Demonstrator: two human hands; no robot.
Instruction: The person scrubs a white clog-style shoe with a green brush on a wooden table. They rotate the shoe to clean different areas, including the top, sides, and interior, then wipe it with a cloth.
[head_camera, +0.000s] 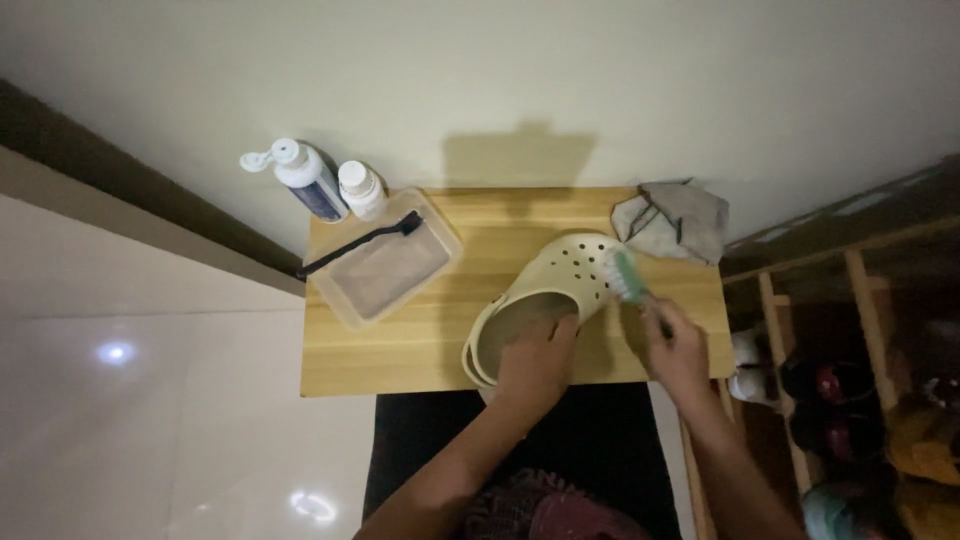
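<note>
Cream rubber shoe (545, 300) looks light and bendy. Left hand (535, 360) clamps its heel, the best hold. Right hand (678, 350) grips a green brush (628, 277).

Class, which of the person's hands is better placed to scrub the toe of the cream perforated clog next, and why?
Right hand: it holds the green-bristled brush against the cream perforated clog; left hand grips the heel.

Both forearms reach up from the bottom edge toward the clog (545, 290). The left hand (535, 362) lies palm down on the clog's heel end, fingers curled over its rim. The right hand (676, 350) sits just right of the clog, fist closed around a brush (632, 280) handle, wrist straight, bristle end pressed against the clog's toe.
</note>
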